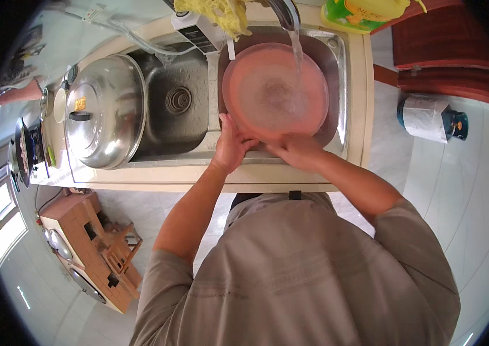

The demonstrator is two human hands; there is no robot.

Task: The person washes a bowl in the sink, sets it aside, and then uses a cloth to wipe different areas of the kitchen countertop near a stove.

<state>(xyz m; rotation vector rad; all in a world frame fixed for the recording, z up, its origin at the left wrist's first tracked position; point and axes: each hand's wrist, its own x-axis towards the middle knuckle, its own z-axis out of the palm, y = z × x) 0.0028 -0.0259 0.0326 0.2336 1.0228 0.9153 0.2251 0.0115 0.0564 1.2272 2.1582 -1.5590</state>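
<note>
A round pink basin point(233, 91) of cloudy water sits in the right bowl of a stainless steel sink point(343, 99). Water runs into it from the curved metal faucet point(285, 15). At the basin's near left edge is my left hand point(229, 149), thumb raised along the outside and fingers spread toward the right. My right hand point(300, 151), slightly blurred, has bent fingers at the near rim. Its fingertips come close to those of my left hand; whether they pinch anything is hidden.
A large domed steel lid point(110, 108) leans over the left sink bowl point(179, 134). Yellow netting point(216, 15) and a white device point(197, 32) are behind the sink. A yellow-green bottle point(357, 15) stands at back right. A gas cylinder point(426, 117) is on the right.
</note>
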